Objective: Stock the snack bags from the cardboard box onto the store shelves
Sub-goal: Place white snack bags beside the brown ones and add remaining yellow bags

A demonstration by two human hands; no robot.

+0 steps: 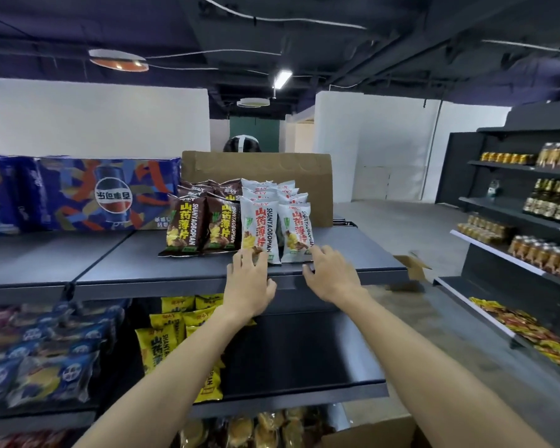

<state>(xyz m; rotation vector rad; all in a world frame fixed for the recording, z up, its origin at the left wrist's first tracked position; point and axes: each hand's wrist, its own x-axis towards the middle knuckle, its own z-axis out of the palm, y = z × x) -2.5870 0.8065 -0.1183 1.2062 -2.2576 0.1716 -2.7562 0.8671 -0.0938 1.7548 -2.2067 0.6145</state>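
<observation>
White snack bags [274, 218] stand in two rows on the top shelf [353, 253], next to rows of brown snack bags [201, 221]. My left hand [248, 279] reaches up to the front white bag, its fingers touching the bag's bottom edge. My right hand [330, 273] is beside it, fingers spread at the foot of the right front white bag. Neither hand grips anything. A cardboard box [379, 431] shows at the bottom edge, below the shelves.
A blue Pepsi case [78, 195] lies on the top shelf at left. Brown cardboard [317, 176] stands behind the bags. Yellow snack bags [175, 328] fill the middle shelf's left part. Another shelf unit [530, 221] with bottles stands at right. A person's head [241, 143] shows behind the cardboard.
</observation>
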